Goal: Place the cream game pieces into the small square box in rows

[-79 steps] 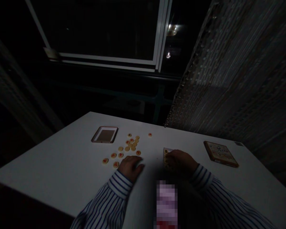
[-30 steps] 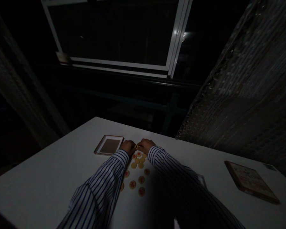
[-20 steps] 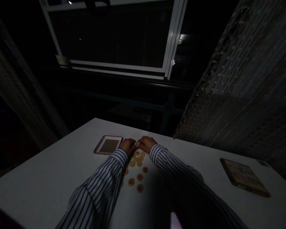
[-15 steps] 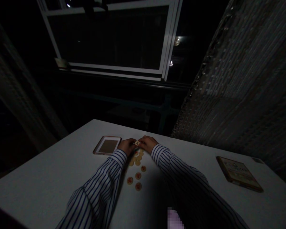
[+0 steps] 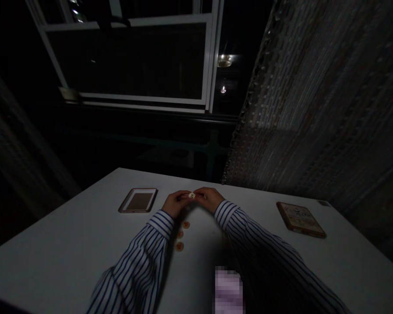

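the round piece sits between the fingertips of both hands near the far edge of the white desk, its marked face turned up toward the viewer. being a disc, its face has no one long axis; its exact tilt cannot be told. it looks pale cream, with a dark character in the middle. the left hand and the right hand pinch it from opposite sides, fingers bent inward; whatever else they cover is hidden. just beside the left sleeve, red-marked discs lie flat. to the left, a shallow tray shows a brown panel inside a white border. well to the right lies a flat box, printed side up, contents unseen.
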A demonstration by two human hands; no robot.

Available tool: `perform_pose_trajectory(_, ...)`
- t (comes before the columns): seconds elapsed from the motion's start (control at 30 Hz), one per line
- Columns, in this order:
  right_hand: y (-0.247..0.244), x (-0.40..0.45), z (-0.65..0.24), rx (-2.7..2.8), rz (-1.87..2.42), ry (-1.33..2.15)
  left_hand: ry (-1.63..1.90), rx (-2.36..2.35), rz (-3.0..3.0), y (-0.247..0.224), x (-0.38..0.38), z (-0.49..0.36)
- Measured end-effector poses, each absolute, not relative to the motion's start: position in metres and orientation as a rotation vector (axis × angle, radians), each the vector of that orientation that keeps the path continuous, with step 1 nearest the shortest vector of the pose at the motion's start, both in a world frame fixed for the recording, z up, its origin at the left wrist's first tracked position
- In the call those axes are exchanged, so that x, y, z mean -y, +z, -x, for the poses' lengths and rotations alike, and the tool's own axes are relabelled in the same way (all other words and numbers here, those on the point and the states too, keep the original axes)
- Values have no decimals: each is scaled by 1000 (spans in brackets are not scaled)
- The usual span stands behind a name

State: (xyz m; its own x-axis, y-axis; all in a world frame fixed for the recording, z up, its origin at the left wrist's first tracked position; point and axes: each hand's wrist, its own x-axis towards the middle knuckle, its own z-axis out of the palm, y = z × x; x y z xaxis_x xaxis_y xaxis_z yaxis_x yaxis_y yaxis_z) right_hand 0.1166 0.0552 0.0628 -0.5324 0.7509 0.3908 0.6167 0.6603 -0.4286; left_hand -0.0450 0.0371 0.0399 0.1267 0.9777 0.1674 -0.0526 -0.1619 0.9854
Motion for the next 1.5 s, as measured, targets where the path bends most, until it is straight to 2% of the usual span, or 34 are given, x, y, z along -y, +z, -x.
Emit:
perform_pose_trajectory(0.7,59,10,-192,2149,1176,366,1242,-980,-1325,37,1,-38)
perform_pose_trajectory(1.5,33,32,-221,2107,1249,314,1193,-916,-1141,8,20,-70)
